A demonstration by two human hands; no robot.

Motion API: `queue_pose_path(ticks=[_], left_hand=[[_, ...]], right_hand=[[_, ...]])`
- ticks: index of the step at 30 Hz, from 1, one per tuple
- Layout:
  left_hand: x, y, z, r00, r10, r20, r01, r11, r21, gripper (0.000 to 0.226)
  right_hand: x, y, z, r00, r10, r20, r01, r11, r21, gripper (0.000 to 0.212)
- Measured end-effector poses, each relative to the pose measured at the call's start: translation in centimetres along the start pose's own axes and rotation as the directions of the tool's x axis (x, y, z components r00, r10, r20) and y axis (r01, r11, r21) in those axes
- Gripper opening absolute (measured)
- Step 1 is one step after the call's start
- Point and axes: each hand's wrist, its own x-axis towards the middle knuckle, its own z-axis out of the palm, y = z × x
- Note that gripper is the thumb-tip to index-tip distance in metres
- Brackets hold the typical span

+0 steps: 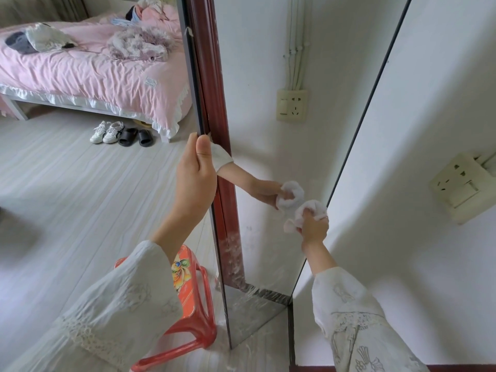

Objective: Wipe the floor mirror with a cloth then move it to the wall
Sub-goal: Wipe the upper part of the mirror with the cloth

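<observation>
Right hand (312, 228) is gripping a bunched white cloth (311, 210) and pressing it to the mirror (268, 130) glass, wiping. Left hand (194, 178) is curling round the mirror's left edge, probably steadying it. Mirror is standing on the floor (67, 183), beside the wall (416, 157), a red stool (193, 304) just to its left.

Red stool (188, 299) crowds the mirror (268, 130) foot; wall (429, 130) hems its right edge.

A white cloth (312, 210), embroidered white sleeves (128, 296), a pink bedspread (88, 73), an orange-red flowered stool (188, 296), and white sneakers (107, 131) beside black slippers (137, 136).
</observation>
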Motion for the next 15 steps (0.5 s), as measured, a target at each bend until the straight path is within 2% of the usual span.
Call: queue_pose_path(ticks=[2,4,6,8,9,11,13,15], left_hand=[[0.1,0.0,0.0,1.0,-0.001,0.001,0.001,1.0,0.001,0.036],[0.1,-0.1,-0.1,1.0,0.003,0.002,-0.003,1.0,0.009,0.035],[0.0,-0.2,0.0,1.0,0.008,0.003,-0.008,1.0,0.014,0.034],[0.1,-0.2,0.0,1.0,0.002,0.006,-0.002,1.0,0.012,0.033],[0.1,-0.2,-0.1,1.0,-0.006,0.009,0.006,1.0,0.011,0.033],[0.2,-0.1,-0.1,1.0,-0.024,0.015,0.024,1.0,0.006,0.033],[0.2,-0.1,0.0,0.999,-0.033,0.012,0.033,0.999,-0.002,0.034],[0.1,0.0,0.0,0.999,-0.033,0.005,0.033,0.999,0.003,0.034]], right_hand=[[-0.5,-2.4,-0.1,0.984,-0.173,-0.035,0.174,0.984,0.047,0.006],[-1.1,-5.5,0.1,0.93,-0.368,-0.019,0.368,0.925,0.097,0.024],[-1.6,-8.3,0.5,0.845,-0.531,0.064,0.522,0.845,0.12,0.024],[-1.7,-9.7,1.3,0.749,-0.64,0.17,0.637,0.767,0.079,0.007],[-1.8,-9.7,1.7,0.702,-0.68,0.212,0.687,0.725,0.052,0.008],[-2.1,-8.0,2.2,0.641,-0.716,0.276,0.742,0.67,0.015,0.017],[-3.1,-5.3,1.9,0.674,-0.662,0.327,0.716,0.695,-0.068,0.025],[-3.5,-1.7,1.3,0.723,-0.513,0.463,0.656,0.721,-0.225,0.026]])
